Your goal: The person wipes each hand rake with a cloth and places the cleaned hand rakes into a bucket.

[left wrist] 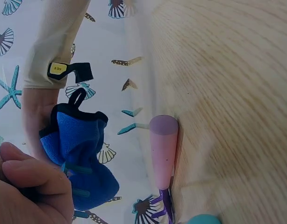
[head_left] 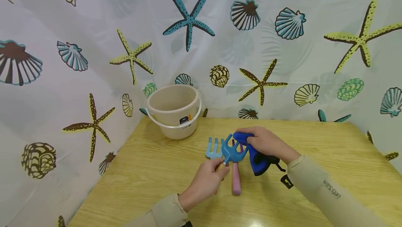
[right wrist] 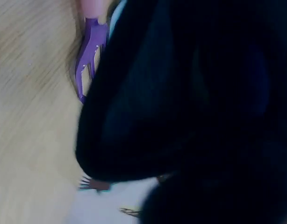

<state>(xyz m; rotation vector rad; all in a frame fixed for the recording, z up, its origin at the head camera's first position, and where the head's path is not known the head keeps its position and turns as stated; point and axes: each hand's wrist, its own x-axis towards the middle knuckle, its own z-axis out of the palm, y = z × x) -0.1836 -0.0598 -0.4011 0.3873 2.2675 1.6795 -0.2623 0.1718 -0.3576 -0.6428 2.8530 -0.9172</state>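
My left hand grips the handle of a blue hand fork, whose tines point up and away. Close to its tines, my right hand holds a blue cloth with black edging and a small loop. In the left wrist view the cloth overlaps the fork's tines. On the table below lies a purple hand fork with a pink handle. A light blue hand fork lies left of it, partly hidden behind the held fork. The dark cloth fills much of the right wrist view.
A beige bucket with a white handle stands at the table's back left. The wooden table meets a curtain printed with shells and starfish at the back. A black strap hangs by the right sleeve.
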